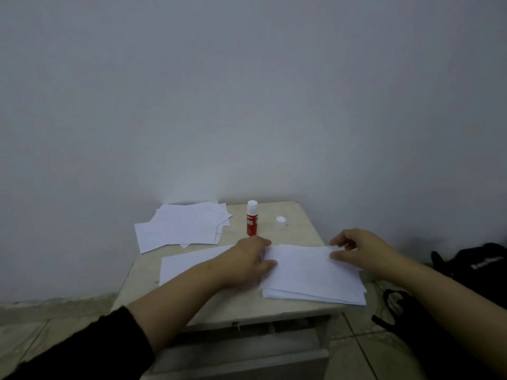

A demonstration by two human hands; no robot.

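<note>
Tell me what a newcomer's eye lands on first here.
The red glue bottle stands upright at the back of the table, its white cap lying apart to its right. In front, the left hand grips the stack of lined paper at its left edge, and the right hand touches its far edge.

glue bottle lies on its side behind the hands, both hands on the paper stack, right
No: the head view shows the glue bottle standing upright, not on its side. It is behind the hands, and the left hand and right hand are both on the paper stack.
</note>
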